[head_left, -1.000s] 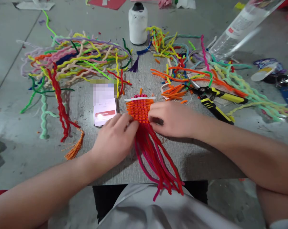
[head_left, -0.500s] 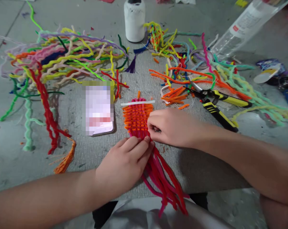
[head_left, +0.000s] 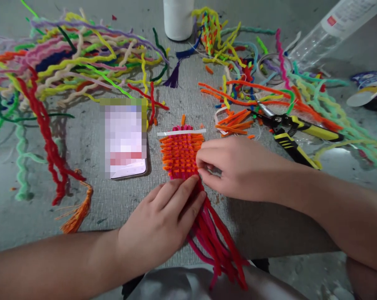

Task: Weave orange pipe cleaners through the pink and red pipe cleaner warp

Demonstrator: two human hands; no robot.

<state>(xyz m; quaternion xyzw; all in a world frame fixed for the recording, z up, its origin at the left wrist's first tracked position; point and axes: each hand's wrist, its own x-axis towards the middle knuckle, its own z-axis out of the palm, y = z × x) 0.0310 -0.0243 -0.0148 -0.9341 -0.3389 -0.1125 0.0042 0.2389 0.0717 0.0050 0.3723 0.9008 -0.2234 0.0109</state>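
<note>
Woven orange-pink mat [head_left: 180, 152] lay flat mid-desk [head_left: 113, 208], long axis running away from the person, loose red-pink strands [head_left: 218, 241] trailing back over the desk's near edge. Both hands were at the weave's near end. Left hand [head_left: 163, 221] lay open, fingers flat, pressing the strands just below the weave. Right hand [head_left: 238, 168] was nearer the weave, touching its right edge, fingers curled in a pinch; what it pinched was hidden. Phone [head_left: 126, 139] lay just left, cutters [head_left: 293, 133] right.
</note>
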